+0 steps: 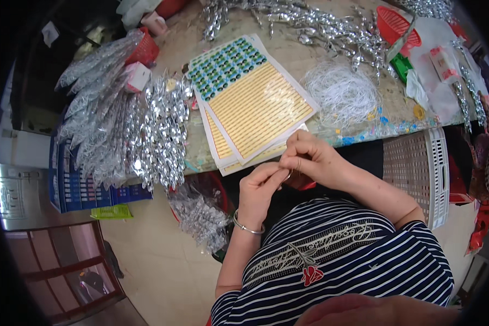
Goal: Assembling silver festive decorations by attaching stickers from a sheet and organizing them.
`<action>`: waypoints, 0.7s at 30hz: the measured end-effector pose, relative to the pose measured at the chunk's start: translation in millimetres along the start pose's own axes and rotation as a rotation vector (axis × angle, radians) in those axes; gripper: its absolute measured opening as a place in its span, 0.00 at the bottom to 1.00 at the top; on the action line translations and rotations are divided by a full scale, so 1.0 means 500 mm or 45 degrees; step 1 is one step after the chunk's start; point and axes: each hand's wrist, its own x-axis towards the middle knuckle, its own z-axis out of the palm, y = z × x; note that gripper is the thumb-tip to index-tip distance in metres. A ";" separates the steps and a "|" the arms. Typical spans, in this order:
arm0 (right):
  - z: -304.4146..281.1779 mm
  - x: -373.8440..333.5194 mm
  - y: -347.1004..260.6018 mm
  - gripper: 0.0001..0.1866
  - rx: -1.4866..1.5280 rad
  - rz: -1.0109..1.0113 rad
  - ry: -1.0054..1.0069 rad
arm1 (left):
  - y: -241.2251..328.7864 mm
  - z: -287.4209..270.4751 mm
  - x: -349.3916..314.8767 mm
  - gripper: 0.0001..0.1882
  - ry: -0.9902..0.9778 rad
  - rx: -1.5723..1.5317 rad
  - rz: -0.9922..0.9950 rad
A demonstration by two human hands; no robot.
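My left hand (259, 190) and my right hand (311, 157) meet in front of me at the table's near edge. Thumb and fingers of both are pinched together, tip to tip. Whatever lies between the fingertips is too small to make out. Just beyond them lie sticker sheets (263, 108), stacked askew, with blue-green round stickers at the far end and yellow strips over the rest. To the right of the sheets is a loose heap of thin white strings (344, 93).
Silver bead strands (160, 127) and clear-wrapped bundles (95, 119) hang over the table's left edge above a blue crate (81, 187). More silver strands (326, 27) lie at the back. A red basket (397, 27) stands back right; a beige plastic crate (413, 168) is below the right side.
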 end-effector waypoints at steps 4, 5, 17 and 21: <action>-0.013 -0.013 -0.002 0.08 -0.020 0.040 -0.060 | 0.012 -0.012 -0.009 0.05 0.021 0.073 -0.018; -0.018 -0.020 -0.006 0.10 0.063 0.192 -0.122 | 0.011 -0.018 -0.014 0.05 0.044 0.079 -0.035; -0.169 -0.084 0.002 0.05 -0.446 -0.084 0.072 | -0.019 -0.112 -0.069 0.05 0.208 0.219 -0.046; -0.169 -0.086 -0.026 0.06 -0.356 0.026 0.184 | -0.024 -0.106 -0.082 0.05 0.183 0.232 -0.089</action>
